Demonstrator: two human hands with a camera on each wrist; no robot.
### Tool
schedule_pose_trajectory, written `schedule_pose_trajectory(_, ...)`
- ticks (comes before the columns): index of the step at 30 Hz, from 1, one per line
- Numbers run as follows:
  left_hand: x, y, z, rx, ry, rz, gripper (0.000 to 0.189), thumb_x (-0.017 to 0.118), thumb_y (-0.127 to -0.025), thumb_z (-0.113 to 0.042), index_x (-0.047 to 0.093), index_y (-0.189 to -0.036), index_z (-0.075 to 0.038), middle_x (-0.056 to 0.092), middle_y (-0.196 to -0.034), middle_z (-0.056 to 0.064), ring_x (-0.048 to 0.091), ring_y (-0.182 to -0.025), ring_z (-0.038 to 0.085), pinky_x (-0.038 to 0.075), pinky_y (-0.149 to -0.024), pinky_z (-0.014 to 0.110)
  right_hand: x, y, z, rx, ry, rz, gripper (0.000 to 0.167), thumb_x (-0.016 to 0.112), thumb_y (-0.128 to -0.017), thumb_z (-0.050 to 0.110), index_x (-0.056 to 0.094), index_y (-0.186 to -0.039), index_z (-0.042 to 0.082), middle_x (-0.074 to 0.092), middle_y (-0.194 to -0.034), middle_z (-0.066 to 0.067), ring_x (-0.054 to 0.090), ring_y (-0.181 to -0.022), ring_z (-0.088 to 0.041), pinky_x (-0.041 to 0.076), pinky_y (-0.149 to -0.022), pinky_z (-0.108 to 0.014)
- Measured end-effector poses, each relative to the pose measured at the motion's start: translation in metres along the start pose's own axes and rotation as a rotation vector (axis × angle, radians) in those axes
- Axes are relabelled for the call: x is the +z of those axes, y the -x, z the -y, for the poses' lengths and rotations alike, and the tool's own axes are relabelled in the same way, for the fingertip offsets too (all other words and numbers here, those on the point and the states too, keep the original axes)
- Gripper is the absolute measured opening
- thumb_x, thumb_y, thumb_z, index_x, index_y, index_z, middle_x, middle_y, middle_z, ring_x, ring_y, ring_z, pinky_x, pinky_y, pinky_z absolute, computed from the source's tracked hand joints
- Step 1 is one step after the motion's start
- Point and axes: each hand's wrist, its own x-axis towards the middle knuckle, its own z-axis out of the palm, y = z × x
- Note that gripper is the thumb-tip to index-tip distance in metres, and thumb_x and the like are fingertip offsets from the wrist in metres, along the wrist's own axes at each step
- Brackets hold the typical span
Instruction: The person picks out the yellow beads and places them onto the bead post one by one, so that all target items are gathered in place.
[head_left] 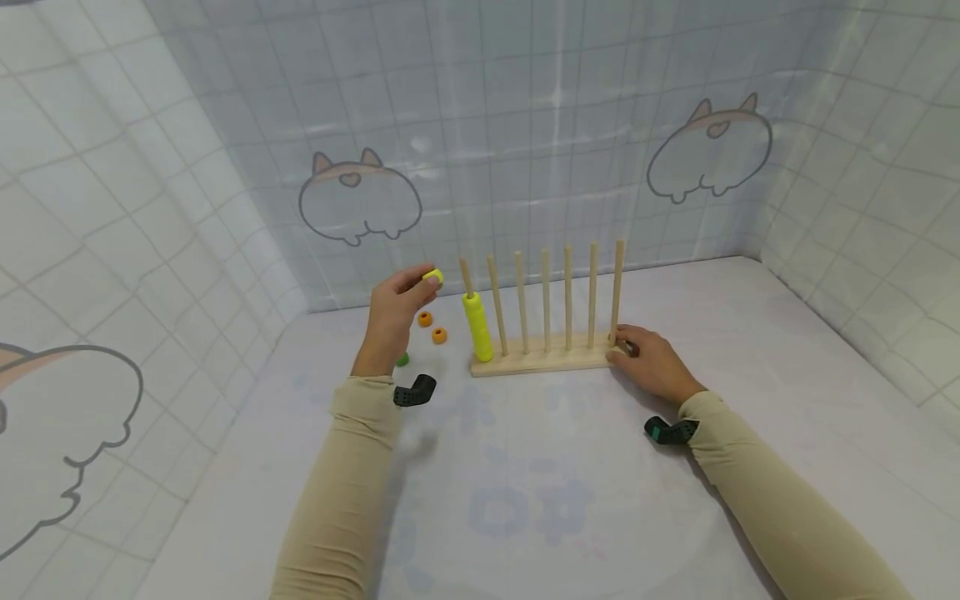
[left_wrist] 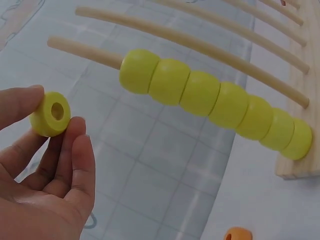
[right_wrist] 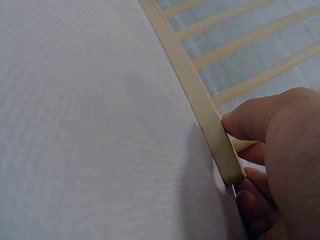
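Yellow bead point(left_wrist: 50, 113): pinched in left hand point(head_left: 395, 310), raised just left of the tip of peg 1 point(left_wrist: 82, 50), bore turned toward the camera. Peg upright, 7 yellow beads point(head_left: 477, 327) stacked. Right hand point(head_left: 654, 360) grips the rack base point(head_left: 551, 360) at its right end.

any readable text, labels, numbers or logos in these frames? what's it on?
None readable.
Table cover: a faint blue print, too washed out to read.
Wall sheets: cartoon animal outlines only, no words.
Yellow bead pinched in the left hand, stacked yellow beads, wooden peg rack held by the right hand: no markings.
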Motion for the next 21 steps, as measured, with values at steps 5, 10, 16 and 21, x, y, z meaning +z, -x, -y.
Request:
schedule_pose_trajectory(5, 0.0018, -0.0011, -0.0024, 0.011, 0.018, 0.005, 0.042, 0.073, -0.094, -0.025, 0.064, -0.133, -0.008, 0.063, -0.122, 0.011, 0.061, -0.115, 0.025, 0.05, -0.1, 0.03, 0.0, 0.0006, 0.0011, -0.003, -0.017, 0.004, 0.047, 0.064, -0.1, 0.021, 0.056, -0.138, -0.005, 0.047, -0.148, -0.024, 0.042, -0.135, -0.045, 0.038, -0.108, -0.059)
schedule_pose_trajectory(10, 0.0039, -0.0002, -0.0056, -0.002, 0.03, -0.008, 0.04, 0.073, -0.095, -0.023, 0.065, -0.131, -0.008, 0.063, -0.122, 0.011, 0.062, -0.113, 0.023, 0.05, -0.101, 0.031, 0.0005, 0.0006, 0.0013, 0.003, -0.012, 0.005, 0.047, 0.064, -0.1, 0.022, 0.056, -0.137, -0.005, 0.046, -0.148, -0.024, 0.042, -0.135, -0.046, 0.037, -0.109, -0.06)
schedule_pose_trajectory(16, 0.0058, -0.0005, -0.0087, -0.006, 0.024, -0.009, 0.04, 0.073, -0.095, -0.022, 0.065, -0.131, -0.007, 0.063, -0.123, 0.011, 0.062, -0.113, 0.022, 0.05, -0.1, 0.03, 0.0016, -0.0006, -0.0008, 0.028, -0.014, 0.015, 0.048, 0.064, -0.099, 0.022, 0.056, -0.138, -0.004, 0.045, -0.149, -0.023, 0.042, -0.136, -0.045, 0.037, -0.109, -0.059)
schedule_pose_trajectory(21, 0.005, -0.0004, -0.0099, 0.001, -0.005, 0.006, 0.039, 0.072, -0.095, -0.019, 0.065, -0.132, -0.009, 0.061, -0.127, 0.01, 0.06, -0.118, 0.027, 0.048, -0.103, 0.032, 0.0013, -0.0007, -0.003, 0.035, -0.004, 0.022, 0.048, 0.064, -0.099, 0.022, 0.055, -0.139, -0.004, 0.045, -0.15, -0.022, 0.04, -0.137, -0.044, 0.036, -0.11, -0.058)
